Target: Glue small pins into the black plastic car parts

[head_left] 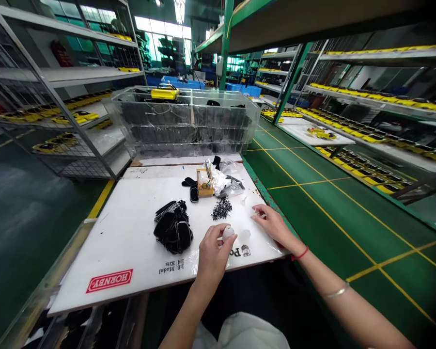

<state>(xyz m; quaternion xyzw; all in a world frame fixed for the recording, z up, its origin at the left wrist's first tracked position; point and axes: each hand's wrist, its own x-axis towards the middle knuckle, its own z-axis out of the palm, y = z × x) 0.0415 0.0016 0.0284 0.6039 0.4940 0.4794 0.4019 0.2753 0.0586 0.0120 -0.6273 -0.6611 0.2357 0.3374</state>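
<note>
My left hand (214,247) pinches a small white rounded piece (228,233) between thumb and fingers, above the near edge of the white board. To its right, my right hand (272,224) is curled, with thumb and fingertips close together. Something small and pale seems to be between them, too small to name. Just right of the held piece lies a translucent round piece (244,236). Beyond the hands are a heap of small black parts (221,208), screw-like in shape, and a small clear piece (243,200).
A larger pile of black parts (173,228) lies left on the white board (131,232). Farther back are a small yellow box (205,189), crumpled clear plastic bags (232,179) and black pads (194,195). Stacked clear bins (189,121) stand behind; shelves with yellow parts flank both sides.
</note>
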